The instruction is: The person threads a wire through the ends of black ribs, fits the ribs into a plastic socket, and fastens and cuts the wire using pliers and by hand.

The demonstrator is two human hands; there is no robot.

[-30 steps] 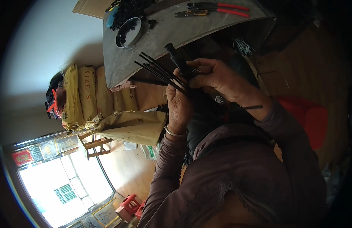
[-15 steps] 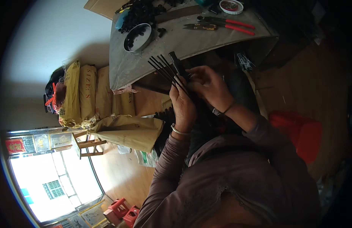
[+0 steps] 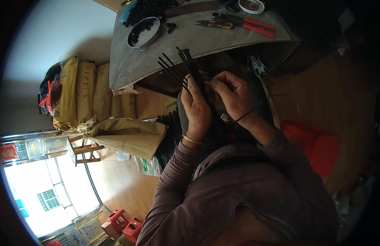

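Note:
My left hand [image 3: 197, 111] is closed around several thin black rods [image 3: 170, 69] that fan out above the thumb. A thicker black shaft [image 3: 191, 65] with a wider end stands alongside them in the same grip. Close by on the right, my right hand [image 3: 234, 95] is closed in a pinch, thumb against the fingers. A thin, pale piece like wire [image 3: 206, 79] shows between its fingertips and the shaft. The lower ends of the rods are lost in shadow against my dark trousers.
On the grey table [image 3: 173, 45] lie red-handled pliers [image 3: 257, 29], snips [image 3: 215, 24], a round dish [image 3: 159, 25], a white lid [image 3: 262, 10] and a heap of small black parts [image 3: 147, 11]. Thin metal wires [image 3: 259, 65] sit below its edge. Sacks [image 3: 85, 90] stand left; a red stool [image 3: 315, 147] is right.
My right hand has drawn slightly right, away from the shaft, and a thin pale wire-like piece now shows at its fingertips. The rods stand a little more upright. The whole view has shifted slightly.

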